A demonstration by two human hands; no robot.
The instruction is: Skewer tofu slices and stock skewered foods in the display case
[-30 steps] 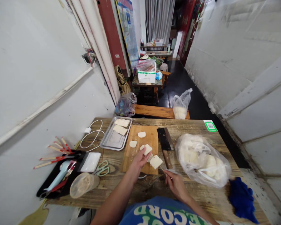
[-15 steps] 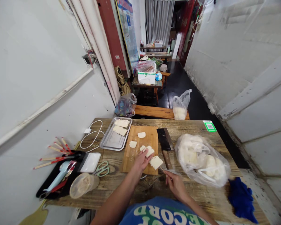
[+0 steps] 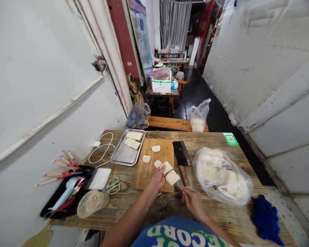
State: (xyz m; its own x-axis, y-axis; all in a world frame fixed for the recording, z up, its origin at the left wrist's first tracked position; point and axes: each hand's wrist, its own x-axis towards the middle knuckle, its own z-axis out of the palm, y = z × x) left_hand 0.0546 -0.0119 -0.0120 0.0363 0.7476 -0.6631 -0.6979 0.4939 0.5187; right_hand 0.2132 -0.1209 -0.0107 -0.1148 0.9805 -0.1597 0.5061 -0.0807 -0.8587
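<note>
My left hand (image 3: 158,177) grips a flat white slice (image 3: 167,167), perhaps bread or bun, over the near part of the wooden cutting board (image 3: 141,176). My right hand (image 3: 192,200) pinches a thin skewer (image 3: 179,186) near the table's front edge. On the skewer's far end is another white slice (image 3: 172,177), close beside the one in my left hand. Three loose slices lie on the board, one of them (image 3: 156,148) toward the back. A cleaver (image 3: 181,154) with a wooden handle lies along the board's right side.
A metal tray (image 3: 122,156) with skewered slices (image 3: 132,143) stands left of the board. To the right is a clear bag of white pieces (image 3: 222,175), with a blue cloth (image 3: 266,218) nearer. At left are scissors (image 3: 113,186), a plastic tub (image 3: 92,204) and a black holder with sticks (image 3: 51,202).
My left hand has moved slightly right with its slice, closer to the slice on the skewer. More of the loose slice behind it shows. My right hand stays nearly still.
</note>
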